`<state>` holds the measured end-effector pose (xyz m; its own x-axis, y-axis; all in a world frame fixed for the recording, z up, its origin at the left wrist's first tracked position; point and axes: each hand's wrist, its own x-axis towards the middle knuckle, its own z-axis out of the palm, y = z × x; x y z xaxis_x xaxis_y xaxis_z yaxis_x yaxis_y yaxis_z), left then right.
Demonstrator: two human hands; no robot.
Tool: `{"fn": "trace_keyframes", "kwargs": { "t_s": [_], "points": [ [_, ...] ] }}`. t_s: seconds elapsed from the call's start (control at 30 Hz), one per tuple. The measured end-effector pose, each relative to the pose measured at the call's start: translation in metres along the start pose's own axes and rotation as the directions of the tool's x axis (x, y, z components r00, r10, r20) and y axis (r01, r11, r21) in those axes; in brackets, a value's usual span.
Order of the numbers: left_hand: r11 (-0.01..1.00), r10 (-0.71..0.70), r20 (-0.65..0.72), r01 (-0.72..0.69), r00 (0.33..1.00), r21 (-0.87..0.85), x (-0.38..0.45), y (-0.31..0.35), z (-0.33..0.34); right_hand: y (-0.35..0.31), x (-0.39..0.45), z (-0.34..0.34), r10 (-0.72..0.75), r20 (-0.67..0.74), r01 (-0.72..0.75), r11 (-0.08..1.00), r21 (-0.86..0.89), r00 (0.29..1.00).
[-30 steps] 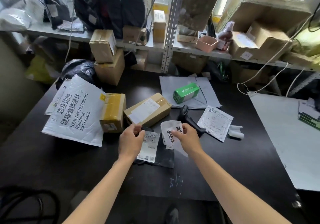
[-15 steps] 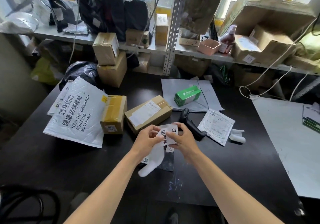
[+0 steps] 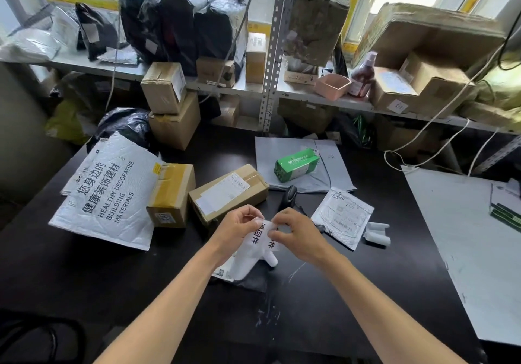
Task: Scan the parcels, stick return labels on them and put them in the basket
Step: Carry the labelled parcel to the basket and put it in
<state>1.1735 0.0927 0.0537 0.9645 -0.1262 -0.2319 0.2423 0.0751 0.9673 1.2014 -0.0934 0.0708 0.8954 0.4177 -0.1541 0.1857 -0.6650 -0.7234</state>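
- Return label [image 3: 260,241], white with big black characters, pinched between both hands just above the desk, right over the flat black parcel [image 3: 253,279] near the front edge.
- Long axis of the label running roughly left to right between the two hands, with a loose white tail of backing [image 3: 248,265] drooping down toward the body and onto the parcel.
- Printed side up toward the camera; characters look sideways or upside down from here, so probably not yet turned the way it'll get stuck on.
- Left hand [image 3: 238,229] pinching the left upper edge, fingers curled in; right hand [image 3: 298,235] pinching the right edge, thumb and forefinger nipped on it. Looks like peeling the sticker off its backing, judging by that tail.
- Black parcel directly below and slightly toward the body from both hands, mostly hidden, so can't really tell its long axis. About equally near either hand, maybe a touch closer to the left.
- Next move, at a guess: straight down, not sideways.
- Scanner [image 3: 290,194] lying just beyond the right hand, handle end hidden behind it.
- Taped cardboard box [image 3: 228,191] just beyond the left hand, long axis slanting up to the right.
- No basket anywhere in view.
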Motion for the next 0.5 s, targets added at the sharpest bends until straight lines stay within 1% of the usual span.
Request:
{"fn": "trace_keyframes", "kwargs": {
  "t_s": [0.07, 0.13, 0.17, 0.2, 0.23, 0.27, 0.3, 0.33, 0.37, 0.4, 0.43, 0.5],
  "points": [
    [1.000, 0.008, -0.053, -0.007, 0.999, 0.019, 0.003, 0.003, 0.003, 0.000, 0.002, -0.006, 0.020, 0.047, -0.025, 0.993, 0.113, 0.999],
    [0.998, 0.020, -0.095, -0.015, 0.995, 0.053, 0.007, 0.005, 0.007, 0.000, 0.003, -0.011, 0.004, 0.078, -0.018, 0.985, 0.172, 0.997],
    [0.992, 0.044, -0.129, -0.028, 0.991, 0.123, 0.009, 0.005, 0.009, 0.000, 0.003, -0.014, -0.005, 0.081, -0.011, 0.981, 0.193, 0.997],
    [0.967, 0.096, -0.182, -0.049, 0.979, 0.250, 0.012, 0.004, 0.012, 0.000, 0.004, -0.016, -0.008, 0.077, -0.008, 0.978, 0.209, 0.997],
    [0.910, 0.181, -0.238, -0.070, 0.954, 0.409, 0.013, 0.002, 0.014, 0.001, 0.005, -0.018, -0.013, 0.067, -0.002, 0.976, 0.219, 0.998],
    [0.827, 0.289, -0.270, -0.097, 0.919, 0.553, 0.013, 0.001, 0.017, 0.002, 0.007, -0.019, -0.018, 0.051, 0.006, 0.975, 0.221, 0.999],
    [0.743, 0.398, -0.263, -0.140, 0.879, 0.655, 0.012, 0.002, 0.021, 0.003, 0.009, -0.019, -0.028, 0.030, 0.021, 0.977, 0.214, 0.999],
    [0.676, 0.475, -0.227, -0.187, 0.850, 0.713, 0.010, 0.003, 0.024, 0.004, 0.011, -0.019, -0.039, 0.007, 0.037, 0.978, 0.204, 0.999],
    [0.630, 0.516, -0.179, -0.230, 0.837, 0.742, 0.010, 0.004, 0.028, 0.005, 0.012, -0.019, -0.053, -0.017, 0.055, 0.980, 0.190, 0.998],
    [0.616, 0.526, -0.149, -0.255, 0.837, 0.746, 0.009, 0.005, 0.030, 0.006, 0.014, -0.019, -0.070, -0.037, 0.075, 0.983, 0.169, 0.997],
    [0.626, 0.518, -0.142, -0.260, 0.844, 0.736, 0.009, 0.007, 0.032, 0.007, 0.015, -0.018, -0.089, -0.052, 0.095, 0.985, 0.144, 0.995],
    [0.667, 0.486, -0.183, -0.228, 0.855, 0.709, 0.010, 0.010, 0.035, 0.010, 0.017, -0.018, -0.144, -0.066, 0.148, 0.987, 0.064, 0.987]
  ]
}}
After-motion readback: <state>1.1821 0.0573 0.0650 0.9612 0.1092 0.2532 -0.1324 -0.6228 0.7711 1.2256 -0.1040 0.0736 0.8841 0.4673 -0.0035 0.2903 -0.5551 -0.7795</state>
